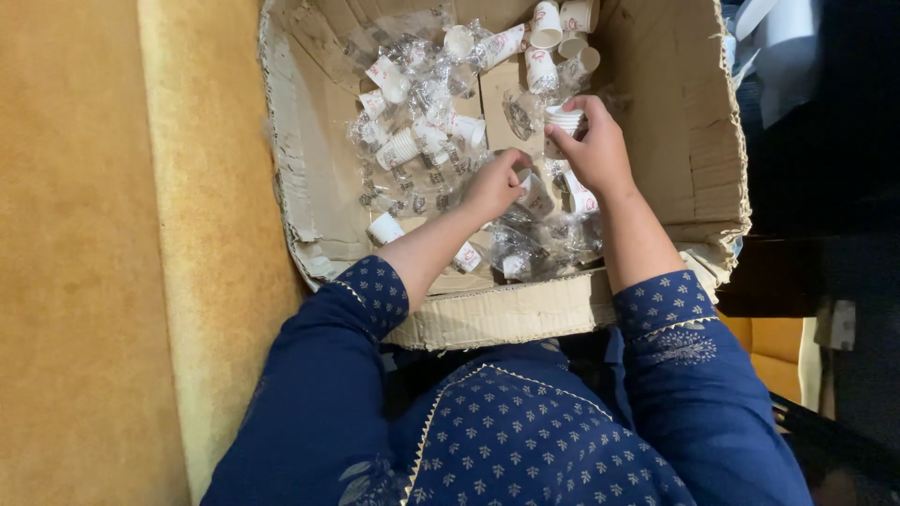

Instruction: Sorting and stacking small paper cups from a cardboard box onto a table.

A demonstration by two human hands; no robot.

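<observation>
The right hand (592,150) is curled around a short stack of small white paper cups (564,118), gripped at its fingertips, just above a large torn cardboard box's (694,131) floor. Just beside it, the left hand (497,183) pinches what looks like another loose cup (531,185), though crinkled clear plastic wrappers (427,173) blur the view. The step in hand seems to be gathering cups into a stack; next, the pinched cup would need lining up mouth-to-base with the stack. More loose cups (553,28) lie beyond the right hand.
</observation>
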